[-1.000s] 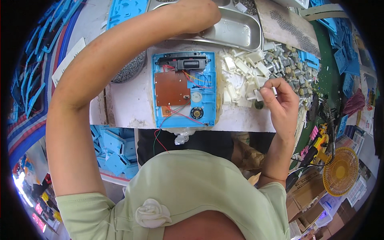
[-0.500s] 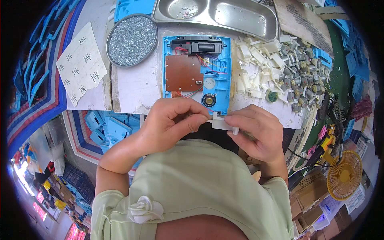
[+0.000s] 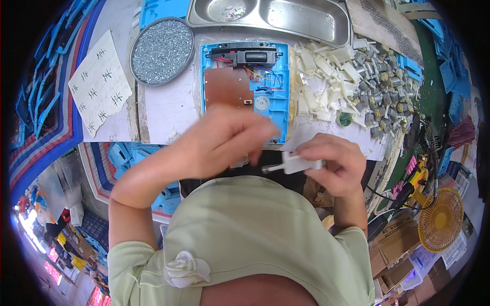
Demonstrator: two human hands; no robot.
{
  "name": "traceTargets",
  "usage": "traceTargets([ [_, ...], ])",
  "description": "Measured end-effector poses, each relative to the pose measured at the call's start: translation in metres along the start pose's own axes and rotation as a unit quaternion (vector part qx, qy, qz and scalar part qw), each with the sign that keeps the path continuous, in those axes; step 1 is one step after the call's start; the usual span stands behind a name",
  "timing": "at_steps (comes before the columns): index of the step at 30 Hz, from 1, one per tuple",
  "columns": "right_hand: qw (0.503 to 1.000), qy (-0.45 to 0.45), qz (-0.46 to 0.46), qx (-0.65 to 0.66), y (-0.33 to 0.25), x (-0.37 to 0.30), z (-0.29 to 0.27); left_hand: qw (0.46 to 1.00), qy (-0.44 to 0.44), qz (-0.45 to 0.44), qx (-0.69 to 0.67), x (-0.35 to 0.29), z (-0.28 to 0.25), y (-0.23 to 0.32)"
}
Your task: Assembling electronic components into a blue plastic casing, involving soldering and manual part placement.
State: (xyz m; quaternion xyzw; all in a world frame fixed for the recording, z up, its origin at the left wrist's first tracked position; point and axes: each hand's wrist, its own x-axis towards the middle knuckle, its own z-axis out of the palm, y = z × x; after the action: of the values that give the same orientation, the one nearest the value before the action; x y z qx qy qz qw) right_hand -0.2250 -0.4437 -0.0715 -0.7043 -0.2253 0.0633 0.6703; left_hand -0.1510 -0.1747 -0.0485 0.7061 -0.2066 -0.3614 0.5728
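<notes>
My right hand [image 3: 334, 162] is closed on a white plastic part [image 3: 298, 163], with a thin stem ending in a dark tip toward the left. This part hangs in front of the table's near edge. Smeared by motion, my left hand [image 3: 232, 140] reaches across the near end of a blue plastic housing [image 3: 284, 109]; what its fingers hold, if anything, is unclear. A small pale thing [image 3: 240, 162] shows just below it, too blurred to name. Inside the housing lie a brown circuit board [image 3: 224, 89], a black module [image 3: 252, 57] and thin coloured wires.
A grey bowl of small screws [image 3: 162, 51] stands at the left beside a marked paper sheet [image 3: 99, 84]. Steel trays [image 3: 301, 23] sit at the back. White plastic pieces [image 3: 324, 76] and small motors [image 3: 385, 92] are heaped at the right. A yellow fan [image 3: 440, 220] stands lower right.
My left hand has come away from the white plastic part and moved over the housing's near end, covering the round speaker. My right hand still holds the part, with its stem now showing.
</notes>
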Motion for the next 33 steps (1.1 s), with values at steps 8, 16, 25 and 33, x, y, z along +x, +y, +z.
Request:
traceTargets([
  [8,0.987,0.080,0.027,0.133,0.005,-0.025,-0.005,0.846,0.118,0.154,0.496,0.042,0.010,-0.015],
  [16,0.990,0.086,0.029,0.105,0.005,-0.027,-0.005,0.839,0.094,0.122,0.522,0.049,0.015,-0.016],
  [25,0.979,0.147,0.047,-0.135,0.014,-0.014,-0.003,0.922,0.134,0.123,0.342,0.045,-0.002,-0.003],
  [33,0.912,0.016,-0.053,-0.406,0.007,0.048,-0.003,0.912,0.266,0.229,0.211,0.021,-0.012,-0.039],
])
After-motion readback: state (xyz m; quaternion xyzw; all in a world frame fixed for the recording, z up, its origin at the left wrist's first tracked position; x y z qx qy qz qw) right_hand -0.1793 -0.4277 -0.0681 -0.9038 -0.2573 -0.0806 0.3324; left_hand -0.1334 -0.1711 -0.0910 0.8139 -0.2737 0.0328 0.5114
